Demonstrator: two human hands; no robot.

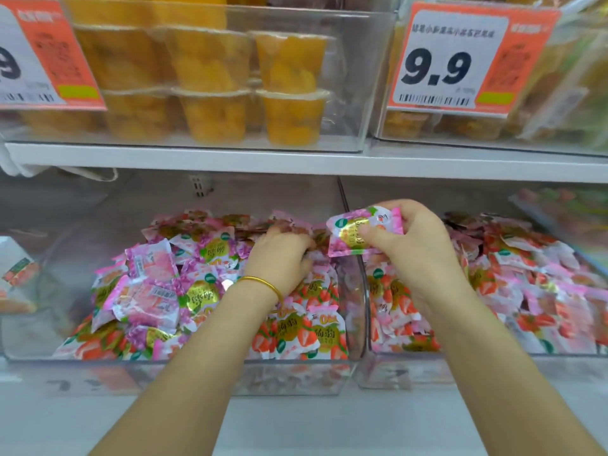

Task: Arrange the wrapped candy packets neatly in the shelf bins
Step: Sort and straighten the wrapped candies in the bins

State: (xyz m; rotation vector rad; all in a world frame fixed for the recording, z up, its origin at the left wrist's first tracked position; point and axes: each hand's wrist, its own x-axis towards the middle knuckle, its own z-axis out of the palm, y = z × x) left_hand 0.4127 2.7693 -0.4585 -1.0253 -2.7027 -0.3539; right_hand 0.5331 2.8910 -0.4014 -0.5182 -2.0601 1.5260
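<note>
Two clear plastic bins stand side by side on the lower shelf. The left bin [184, 373] holds a loose heap of pink and strawberry-printed candy packets [154, 291]. The right bin [394, 373] is full of strawberry packets [526, 291]. My right hand [418, 248] holds one pink packet with a gold label [352, 232] above the divider between the bins. My left hand [279, 258], with a gold bangle on its wrist, reaches palm down into the back of the left bin, fingers curled among the packets; whether it grips one is hidden.
A white shelf board [296, 159] runs just above the bins. On it stand clear bins of orange fruit jelly cups [214, 80] with orange price tags [457, 57]. Another bin [19, 278] sits at the far left.
</note>
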